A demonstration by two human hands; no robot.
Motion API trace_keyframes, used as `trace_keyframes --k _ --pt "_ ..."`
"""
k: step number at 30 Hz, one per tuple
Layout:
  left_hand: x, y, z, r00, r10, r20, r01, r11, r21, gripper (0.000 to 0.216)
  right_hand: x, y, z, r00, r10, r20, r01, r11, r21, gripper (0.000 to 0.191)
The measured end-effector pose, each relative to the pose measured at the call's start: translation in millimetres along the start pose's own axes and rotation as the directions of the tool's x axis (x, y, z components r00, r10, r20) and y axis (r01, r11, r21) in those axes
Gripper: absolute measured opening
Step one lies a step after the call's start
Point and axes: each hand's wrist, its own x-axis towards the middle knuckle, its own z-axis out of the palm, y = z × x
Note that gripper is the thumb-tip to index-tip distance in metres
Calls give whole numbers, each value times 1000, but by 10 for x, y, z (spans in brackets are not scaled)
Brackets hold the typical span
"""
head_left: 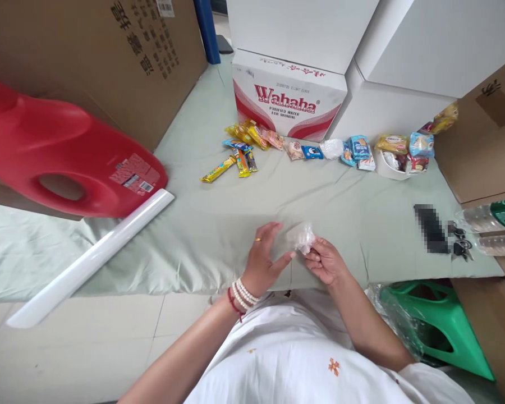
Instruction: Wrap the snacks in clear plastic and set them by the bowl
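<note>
Both my hands meet over the near edge of a pale green cloth (219, 224). My right hand (325, 261) pinches a small crumpled clear plastic wrapper (302, 237) between thumb and fingers. My left hand (266, 259), with a ring and bead bracelets at the wrist, has its thumb against the same wrapper while its fingers are spread and curved beside it. What is inside the wrapper cannot be made out.
A row of snack packets (244, 151) and a white bowl (393, 166) of snacks lie at the far side, before a Wahaha box (287, 95). A red jug (63, 154) and white strip (88, 261) lie left. Keys (460, 244), bottles (494, 227) and a green stool (437, 322) are right.
</note>
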Motion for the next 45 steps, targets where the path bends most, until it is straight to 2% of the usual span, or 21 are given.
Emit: trace_keyframes --k 4,8,10,12,13,15,17,20,22,24,27,28,29,31,33,34,37,39,41,43,45 --pt "86 -3 38 997 -30 64 42 979 -201 24 -31 52 -4 996 82 43 -81 996 -36 46" --pt "122 -31 -90 978 -195 72 207 890 -406 29 -73 -87 -113 991 112 69 -102 986 -131 48" --pt "128 -50 -148 953 -294 71 292 836 -464 34 -91 -165 -177 995 81 51 -70 979 -193 50" --pt "131 -59 -174 934 -356 38 332 818 -471 35 -106 -211 -222 998 -65 -22 57 961 -270 50" --pt "132 -54 -174 930 -366 19 334 826 -454 36 -112 -217 -232 981 -183 -62 154 934 -323 48" --pt "131 -25 -151 936 -351 1 322 856 -404 36 -116 -192 -226 902 -423 -81 340 815 -469 41" --pt "127 23 -115 945 -325 38 315 873 -372 38 -104 -134 -198 831 -556 -1 433 648 -626 41" --pt "127 68 -99 941 -298 163 338 868 -364 40 -48 -40 -173 819 -547 172 458 444 -770 56" --pt "144 44 -141 935 -295 198 350 860 -370 41 -6 1 -192 839 -482 251 466 400 -789 42" --pt "167 -14 -217 941 -309 136 338 865 -371 42 16 16 -226 834 -511 208 448 409 -795 31" --pt "172 -89 -317 947 -321 -1 300 888 -347 40 -15 3 -227 769 -636 -57 386 533 -753 36" --pt "156 -94 -327 949 -313 -16 290 896 -338 38 -37 -2 -198 788 -604 -119 361 610 -706 41" --pt "132 -89 -321 953 -302 -14 281 901 -332 36 -58 -2 -152 839 -525 -143 325 694 -642 46" --pt "63 -53 -269 965 -262 17 253 908 -333 31 -78 19 -20 948 -306 -91 218 830 -514 54" --pt "-10 -7 -194 981 -190 47 195 922 -335 24 -48 66 128 987 -161 -24 135 890 -436 54" --pt "-41 11 -164 987 -152 55 161 929 -334 21 -16 91 190 990 -142 -8 126 903 -412 53" --pt "-99 16 -155 991 -135 20 133 915 -382 17 91 133 279 976 -216 5 203 910 -361 41" --pt "-114 -17 -226 966 -252 -61 192 850 -490 19 126 116 253 958 -286 -3 269 904 -333 34" --pt "-124 -61 -337 915 -387 -111 244 753 -611 23 116 74 183 949 -315 -11 297 905 -306 29" --pt "-137 -96 -451 888 -452 -82 272 661 -700 27 77 30 101 947 -320 -8 306 912 -274 25" --pt "-151 -110 -529 883 -470 -3 303 574 -761 29 28 -6 33 948 -318 -4 309 926 -217 23"
